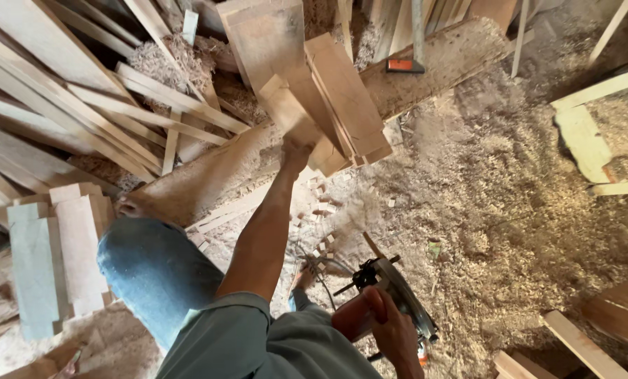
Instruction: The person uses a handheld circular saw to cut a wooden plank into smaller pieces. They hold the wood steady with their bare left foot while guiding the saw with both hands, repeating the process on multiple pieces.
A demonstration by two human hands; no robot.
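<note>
Wood ahead: our left hand (296, 149) grips a stack of boards (328, 105).
Right hand (391, 326): closed around circular saw (391, 288).
Around us: sawdust floor (510, 210), loose planks (82, 112).

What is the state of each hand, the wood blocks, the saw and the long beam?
left hand: arm stretched out, gripping the wood blocks.
wood blocks: stacked, tilted, resting on the beam.
right hand: closed on the saw handle.
circular saw: held low, not touching wood.
long beam: lying flat, covered in sawdust.
</note>
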